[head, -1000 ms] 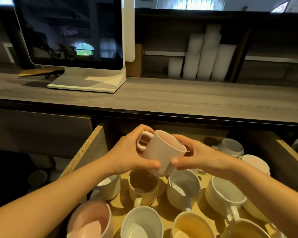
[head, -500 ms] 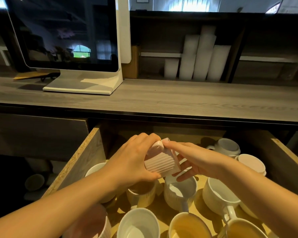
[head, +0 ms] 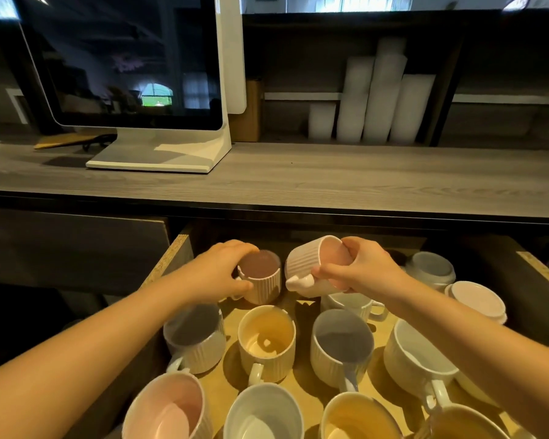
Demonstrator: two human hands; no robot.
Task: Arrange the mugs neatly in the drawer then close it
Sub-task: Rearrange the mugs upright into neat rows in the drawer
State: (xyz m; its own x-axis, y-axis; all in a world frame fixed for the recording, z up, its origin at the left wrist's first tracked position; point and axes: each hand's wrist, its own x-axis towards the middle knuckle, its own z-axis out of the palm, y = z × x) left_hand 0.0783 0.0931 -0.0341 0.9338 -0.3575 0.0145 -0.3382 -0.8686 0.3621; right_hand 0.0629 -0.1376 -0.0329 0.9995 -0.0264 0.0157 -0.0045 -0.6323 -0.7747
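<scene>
The open wooden drawer (head: 168, 264) holds several ribbed mugs, upright and mostly in rows. My left hand (head: 216, 274) grips an upright pink mug (head: 262, 280) standing at the drawer's back left. My right hand (head: 362, 267) holds a second pink ribbed mug (head: 305, 258) tipped on its side above the drawer, its handle pointing down and its mouth toward my palm. In front stand a grey mug (head: 197, 337), a yellow mug (head: 267, 340) and a blue-grey mug (head: 341, 346). Two mugs (head: 430, 267) at the back right sit upside down.
A grey wooden counter (head: 330, 179) overhangs the drawer's back. A white monitor (head: 133, 74) stands on it at left, stacks of white cups (head: 374, 99) on a shelf behind. More mugs (head: 260, 413) fill the drawer's front row. The drawer's right wall (head: 542, 270) is near my right forearm.
The mug held by both hands is now in my right hand alone, turned on its side. My left hand dropped onto another pink mug standing at the back left.
</scene>
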